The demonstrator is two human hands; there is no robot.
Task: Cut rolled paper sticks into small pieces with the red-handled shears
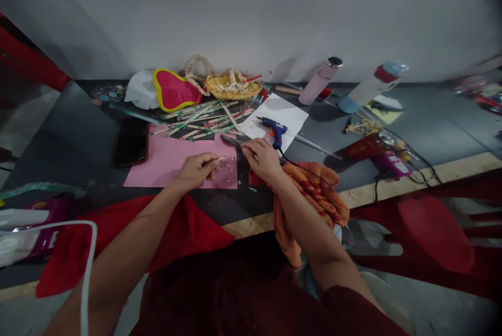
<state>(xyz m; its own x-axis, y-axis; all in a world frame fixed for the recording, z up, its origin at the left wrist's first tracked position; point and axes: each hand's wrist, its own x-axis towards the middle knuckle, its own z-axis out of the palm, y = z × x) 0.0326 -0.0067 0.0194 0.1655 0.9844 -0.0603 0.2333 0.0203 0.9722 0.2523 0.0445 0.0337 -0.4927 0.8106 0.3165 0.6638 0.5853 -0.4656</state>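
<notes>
My left hand (199,169) is closed in a pinch on a short pale wooden stick (221,158), above a pink sheet of paper (157,168). Small pale chips lie on the sheet beneath it. In my right hand (263,158), the fingers are curled around the near end of a tool with a dark curved blade (230,140); its handle is hidden in the palm. The blade points left, apart from the stick. Behind my hands lies a pile of wrapped wooden sticks (204,119). A blue glue gun (275,131) rests on white paper (292,113).
A phone (132,142) lies left of the pink sheet. A yellow basket (231,87), pink flask (319,82) and bottle (372,87) stand along the wall. An orange cloth (319,189) and red cloth (188,236) hang over the front edge. Cables run at right.
</notes>
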